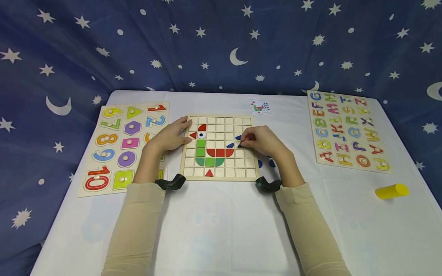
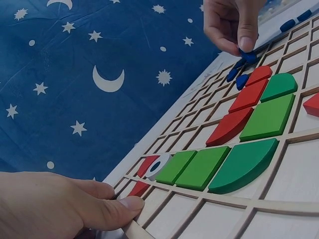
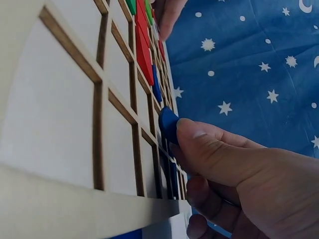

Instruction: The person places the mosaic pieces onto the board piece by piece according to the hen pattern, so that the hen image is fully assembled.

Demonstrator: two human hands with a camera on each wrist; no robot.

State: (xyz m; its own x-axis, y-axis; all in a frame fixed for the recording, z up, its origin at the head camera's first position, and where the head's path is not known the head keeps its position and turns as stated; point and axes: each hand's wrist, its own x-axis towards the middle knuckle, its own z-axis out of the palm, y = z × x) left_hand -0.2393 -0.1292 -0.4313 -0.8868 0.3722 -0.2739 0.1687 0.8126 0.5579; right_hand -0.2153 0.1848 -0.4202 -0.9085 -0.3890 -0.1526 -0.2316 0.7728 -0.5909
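A wooden grid board [image 1: 221, 179] lies on the table with red, green and blue pieces forming a bird. My left hand [image 1: 170, 134] rests at the board's upper left edge, its thumb [image 2: 119, 209] on the wooden rim. At the board's right side my right hand [image 1: 259, 138] pinches a small blue piece [image 3: 168, 124] with a curved edge between thumb and finger, over the grid. Near it, one blue piece [image 1: 230, 145] lies in a cell, and another blue piece [image 1: 238, 137] shows beside the fingers. A white round piece with a dark dot [image 1: 201, 135] sits near the left hand.
Loose blue pieces [image 1: 272, 163] lie right of the board, partly under the right wrist. A picture card [image 1: 260, 106] lies behind it. A number puzzle [image 1: 117, 149] is at left, a letter puzzle [image 1: 348, 132] at right, with a yellow cylinder [image 1: 391, 191] in front.
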